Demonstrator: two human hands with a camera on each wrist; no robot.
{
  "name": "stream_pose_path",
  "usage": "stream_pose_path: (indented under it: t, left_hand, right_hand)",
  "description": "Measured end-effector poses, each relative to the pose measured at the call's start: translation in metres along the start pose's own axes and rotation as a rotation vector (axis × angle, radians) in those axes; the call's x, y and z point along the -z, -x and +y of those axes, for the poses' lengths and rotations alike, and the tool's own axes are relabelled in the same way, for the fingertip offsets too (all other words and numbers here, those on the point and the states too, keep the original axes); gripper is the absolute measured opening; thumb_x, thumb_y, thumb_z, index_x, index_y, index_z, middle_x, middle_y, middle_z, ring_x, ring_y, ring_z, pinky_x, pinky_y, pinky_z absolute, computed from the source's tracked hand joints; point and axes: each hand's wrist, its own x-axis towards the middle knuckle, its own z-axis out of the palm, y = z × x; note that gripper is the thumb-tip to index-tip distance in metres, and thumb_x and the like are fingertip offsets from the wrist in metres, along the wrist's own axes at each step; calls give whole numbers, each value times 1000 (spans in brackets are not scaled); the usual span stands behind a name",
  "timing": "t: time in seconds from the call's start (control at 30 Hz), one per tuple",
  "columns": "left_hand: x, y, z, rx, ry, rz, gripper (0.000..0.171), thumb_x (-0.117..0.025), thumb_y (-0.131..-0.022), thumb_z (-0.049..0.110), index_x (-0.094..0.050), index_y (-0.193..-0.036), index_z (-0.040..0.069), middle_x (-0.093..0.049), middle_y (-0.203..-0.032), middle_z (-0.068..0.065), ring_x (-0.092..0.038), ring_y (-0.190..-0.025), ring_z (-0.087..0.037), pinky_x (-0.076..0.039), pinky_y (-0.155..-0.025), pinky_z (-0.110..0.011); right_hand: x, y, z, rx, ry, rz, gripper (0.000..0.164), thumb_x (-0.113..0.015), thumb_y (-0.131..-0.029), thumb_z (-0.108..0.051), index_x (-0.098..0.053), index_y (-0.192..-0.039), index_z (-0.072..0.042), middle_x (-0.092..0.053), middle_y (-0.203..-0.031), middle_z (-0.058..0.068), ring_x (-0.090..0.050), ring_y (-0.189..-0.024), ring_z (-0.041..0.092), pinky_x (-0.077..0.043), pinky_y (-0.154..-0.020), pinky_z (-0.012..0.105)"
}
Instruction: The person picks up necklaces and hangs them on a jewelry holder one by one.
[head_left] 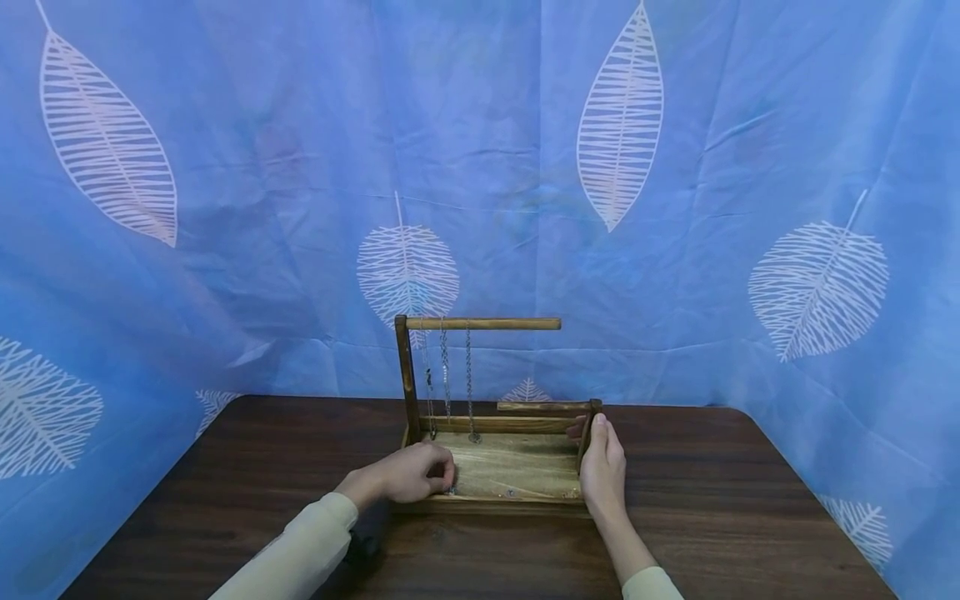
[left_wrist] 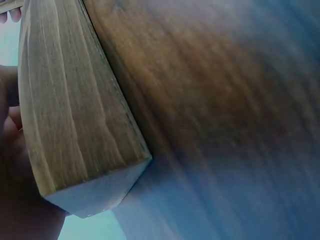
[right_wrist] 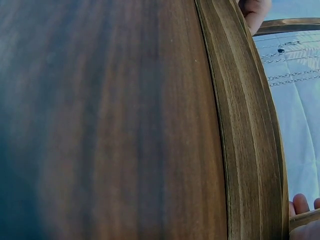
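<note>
A wooden jewelry stand (head_left: 517, 458) has a shallow tray, a tall bar at left and a lower bar (head_left: 543, 407) at right. Several silver chain necklaces (head_left: 469, 375) hang from the tall bar. My left hand (head_left: 408, 471) reaches over the tray's front left corner with fingers curled down inside. Beside its fingertips is a tiny shiny piece (head_left: 452, 491); I cannot tell whether the fingers pinch it. My right hand (head_left: 604, 467) grips the stand's right end, thumb outside and fingertips showing on the inner side. Small shiny pieces (head_left: 511, 492) lie along the tray's front.
The stand sits on a dark brown wooden table (head_left: 705, 500). Behind and on both sides hangs a blue cloth (head_left: 480, 167) with white leaf prints. In the left wrist view, the tray's front wall (left_wrist: 75, 110) hides part of the left hand.
</note>
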Motion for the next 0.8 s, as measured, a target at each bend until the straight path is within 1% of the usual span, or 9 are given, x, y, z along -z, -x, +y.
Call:
stream_pose_path:
  t: [0.1,0.2,0.33,0.43,0.6,0.67,0.73,0.8]
  left_hand:
    - [1,3,0,5,66,19,19,-58,-102,6,-61,-87,17,-56,-83,9,-49,-71,-7,-44,-66,-27]
    - [2,5,1,6,109,39,17,-57,-102,6,-62,-89,15,-57,-82,6,-50,-68,-8,-45,-63,-27]
    - [6,8,2,19,122,69,15,-59,-101,6,-63,-89,15,-59,-81,5,-51,-66,-9,-44,-61,-28]
    - [10,9,4,21,130,93,13,-60,-100,5,-64,-89,13,-59,-82,4,-50,-66,-11,-44,-61,-28]
    - [16,11,9,24,214,127,9,-59,-100,5,-65,-92,6,-61,-85,2,-52,-69,-12,-45,-63,-30]
    - [18,11,11,24,245,144,10,-59,-100,6,-65,-93,6,-61,-88,1,-53,-72,-12,-46,-65,-31]
    - [21,12,12,15,278,161,10,-58,-101,6,-65,-94,5,-63,-89,0,-55,-73,-15,-45,-66,-31]
    - [24,12,14,2,307,178,11,-57,-101,5,-65,-94,5,-64,-89,-2,-58,-77,-21,-46,-66,-31]
  right_hand:
    - [-1,0,0,3,0,3,73,-19,-106,-59,-60,-125,-1,-65,-114,19,-57,-110,31,-39,-93,43]
    - [-1,-1,0,1,-5,2,69,-20,-108,-56,-60,-125,-2,-65,-114,19,-57,-111,31,-39,-93,42]
    - [-1,-1,0,-2,-7,1,66,-20,-109,-53,-60,-124,-3,-65,-114,19,-58,-110,31,-39,-93,42]
    - [0,-1,0,-4,2,5,69,-20,-108,-56,-60,-124,-3,-65,-114,19,-58,-110,32,-40,-92,43]
    - [0,-1,0,-13,19,1,76,-18,-104,-62,-60,-126,-2,-65,-116,19,-57,-110,33,-40,-91,44]
    - [0,0,0,-16,19,0,75,-18,-105,-62,-59,-127,-2,-65,-116,19,-57,-110,33,-40,-90,44]
    - [0,0,0,-16,20,-1,73,-19,-106,-60,-59,-127,-2,-65,-116,19,-57,-110,33,-39,-89,42]
    - [0,0,0,-16,19,1,71,-19,-107,-58,-59,-128,-3,-65,-116,18,-57,-110,32,-39,-88,41]
